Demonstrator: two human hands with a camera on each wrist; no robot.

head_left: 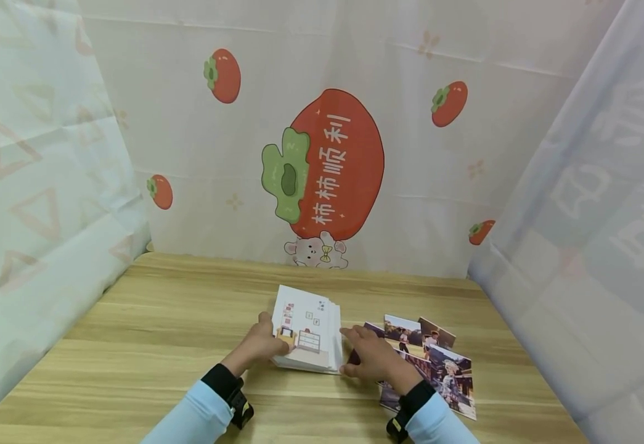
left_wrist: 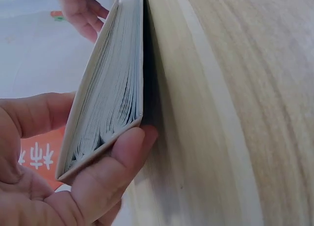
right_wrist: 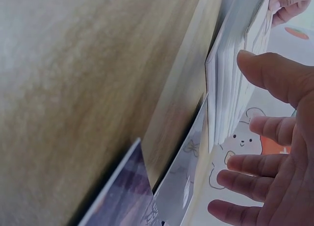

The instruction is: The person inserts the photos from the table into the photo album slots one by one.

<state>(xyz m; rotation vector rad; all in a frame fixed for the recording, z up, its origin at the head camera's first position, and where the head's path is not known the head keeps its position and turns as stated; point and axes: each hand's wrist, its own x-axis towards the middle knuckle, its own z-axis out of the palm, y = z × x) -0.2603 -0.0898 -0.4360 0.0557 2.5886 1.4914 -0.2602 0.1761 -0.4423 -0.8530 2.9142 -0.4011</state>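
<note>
A photo album (head_left: 305,327) with a white cover, printed with small drawings of furniture, lies on the wooden table. My left hand (head_left: 260,340) grips its left edge, thumb on one cover and fingers on the other. The left wrist view shows the album's thick stack of pages (left_wrist: 110,84) from the side, between two stiff covers. Close to the right edge is my right hand (head_left: 374,356), holding nothing. In the right wrist view its fingers (right_wrist: 245,184) are spread and fairly straight, with the thumb near the page edges; whether it touches them I cannot tell.
Several printed photos (head_left: 452,376) overlap on the table to the right, partly under my right hand and forearm. Wood-grain tabletop (head_left: 133,345) extends left of the album. A white curtain (head_left: 177,142) with persimmon prints hangs behind and along both sides.
</note>
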